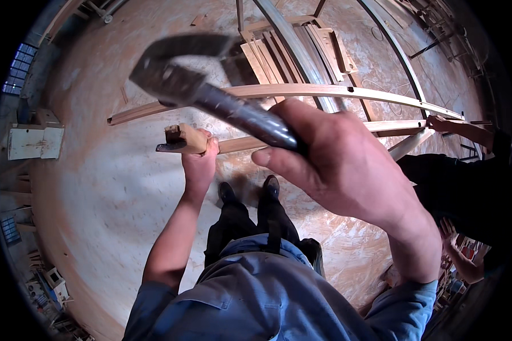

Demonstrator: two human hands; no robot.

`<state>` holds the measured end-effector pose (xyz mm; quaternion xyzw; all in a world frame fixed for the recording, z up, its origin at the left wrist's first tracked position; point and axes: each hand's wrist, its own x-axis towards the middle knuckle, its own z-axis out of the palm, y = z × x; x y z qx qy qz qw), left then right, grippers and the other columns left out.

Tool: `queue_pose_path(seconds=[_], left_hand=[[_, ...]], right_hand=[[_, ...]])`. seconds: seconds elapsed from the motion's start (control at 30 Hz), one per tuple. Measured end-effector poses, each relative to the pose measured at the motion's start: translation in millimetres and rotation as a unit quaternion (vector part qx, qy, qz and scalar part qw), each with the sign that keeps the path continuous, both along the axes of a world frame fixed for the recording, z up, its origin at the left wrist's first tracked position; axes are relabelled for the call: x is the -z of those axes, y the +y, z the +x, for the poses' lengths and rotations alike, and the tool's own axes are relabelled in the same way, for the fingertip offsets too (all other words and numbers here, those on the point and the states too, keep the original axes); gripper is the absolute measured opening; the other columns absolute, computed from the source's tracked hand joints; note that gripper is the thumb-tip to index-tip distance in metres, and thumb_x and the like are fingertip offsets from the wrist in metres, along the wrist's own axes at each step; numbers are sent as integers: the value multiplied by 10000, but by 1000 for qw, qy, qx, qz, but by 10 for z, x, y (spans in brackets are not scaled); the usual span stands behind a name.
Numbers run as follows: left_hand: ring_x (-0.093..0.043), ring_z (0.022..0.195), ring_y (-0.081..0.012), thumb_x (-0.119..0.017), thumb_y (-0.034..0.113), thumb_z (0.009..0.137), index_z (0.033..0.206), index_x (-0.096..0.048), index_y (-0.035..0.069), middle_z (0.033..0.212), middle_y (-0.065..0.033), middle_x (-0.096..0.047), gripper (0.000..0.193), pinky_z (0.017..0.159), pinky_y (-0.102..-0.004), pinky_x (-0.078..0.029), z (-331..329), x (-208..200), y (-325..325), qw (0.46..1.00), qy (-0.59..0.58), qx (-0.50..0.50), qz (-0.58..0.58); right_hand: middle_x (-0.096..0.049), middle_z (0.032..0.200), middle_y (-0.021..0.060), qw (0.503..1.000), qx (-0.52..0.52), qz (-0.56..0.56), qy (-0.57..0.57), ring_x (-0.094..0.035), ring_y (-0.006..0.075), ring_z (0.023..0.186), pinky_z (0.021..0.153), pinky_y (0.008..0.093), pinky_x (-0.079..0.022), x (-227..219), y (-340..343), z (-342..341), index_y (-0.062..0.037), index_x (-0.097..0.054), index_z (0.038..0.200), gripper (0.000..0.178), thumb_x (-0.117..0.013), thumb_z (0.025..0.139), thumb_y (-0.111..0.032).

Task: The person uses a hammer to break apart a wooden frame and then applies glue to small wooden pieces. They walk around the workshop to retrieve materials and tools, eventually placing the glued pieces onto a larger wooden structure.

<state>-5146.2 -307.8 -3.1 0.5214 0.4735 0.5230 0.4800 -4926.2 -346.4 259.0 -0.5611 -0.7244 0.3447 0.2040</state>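
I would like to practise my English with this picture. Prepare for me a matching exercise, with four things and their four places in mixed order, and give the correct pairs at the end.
Things:
1. Hammer
2. Wooden piece
3. White box
4. Stacked boards

Places:
A. Toward the top of the picture
B. In the person's left hand
C. Near the left edge of the picture
D. In the person's right hand

Right pairs: 1-D, 2-B, 3-C, 4-A
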Motion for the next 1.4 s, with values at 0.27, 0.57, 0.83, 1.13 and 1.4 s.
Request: queue_pose_path(seconds=[0.27,0.57,0.83,1.13,1.4], left_hand=[[-540,767,-100,-607,-71,805,927,-521,26,845,-28,-554,177,670,-249,-469,-29,-407,-68,990,131,-1,51],[-544,812,-117,-565,-74,816,908,-517,14,871,-29,-554,136,750,-265,-460,15,-314,18,998,64,11,8],[-527,807,-96,-539,-71,828,943,-506,26,897,-28,-530,154,683,-240,-477,31,-330,-19,998,44,32,-12],[-518,832,-97,-544,-59,824,927,-508,28,905,-25,-521,139,732,-253,-463,51,-212,-52,998,-30,36,-36],[-503,817,-106,-559,-62,811,904,-516,29,886,-24,-519,137,739,-256,-445,-30,-197,-48,999,29,38,-17]], right_hand=[[-477,629,-18,988,40,63,137,-444,97,504,445,261,-345,-86,-95,-7,-32,-565,903,326,-686,851,-330],[-485,526,63,996,-66,1,-53,-489,170,435,425,344,-401,-51,28,-103,-1,-551,876,282,-616,904,-273],[-446,526,26,998,-48,-12,-44,-421,148,416,420,327,-360,73,-1,-50,-27,-530,845,312,-614,906,-321],[-492,528,55,997,-20,70,15,-479,172,440,446,332,-406,109,-52,-37,-19,-565,838,307,-652,876,-311],[-532,540,100,994,-44,84,51,-523,208,460,482,353,-435,-64,32,-53,-1,-578,849,301,-660,867,-290]])
